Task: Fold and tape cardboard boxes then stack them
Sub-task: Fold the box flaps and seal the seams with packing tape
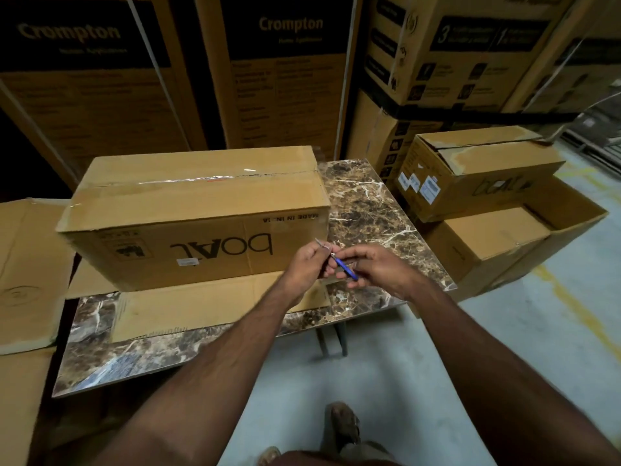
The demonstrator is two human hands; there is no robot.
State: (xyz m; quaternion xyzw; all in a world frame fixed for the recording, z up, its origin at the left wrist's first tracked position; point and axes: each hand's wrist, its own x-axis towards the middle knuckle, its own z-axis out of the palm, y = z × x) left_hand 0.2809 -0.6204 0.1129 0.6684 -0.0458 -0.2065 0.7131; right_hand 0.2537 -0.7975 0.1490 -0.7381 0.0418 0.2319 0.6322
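1. Long brown corrugated cardboard box (198, 210), printed "boAt" upside down, stood on the marble-patterned brown tabletop (366, 203). Its long axis ran from 9 to 3 o'clock. The top flaps were closed, with a clear tape strip (188, 179) along the seam.
2. Flat cardboard sheet (215, 307) lay on the tabletop under the box, projecting toward 6 o'clock.
3. Small blue-handled cutter (339, 264) was held at the box's 4 o'clock corner. Its long axis ran from 10 to 4 o'clock, with the metal tip toward 10.
4. Left hand (307, 264) pinched the metal end of the cutter with curled fingers.
5. Right hand (376, 267) pinched the blue handle between thumb and fingers.
6. Smaller closed brown carton with white labels (470, 173) rested at 2 o'clock, on top of an open brown carton (504, 243). The open carton's inside showed only bare cardboard.
7. Tall printed "Crompton" cartons (289, 68) stood stacked at 12 o'clock.
8. Flattened cardboard pile (27, 270) lay at 9 o'clock.
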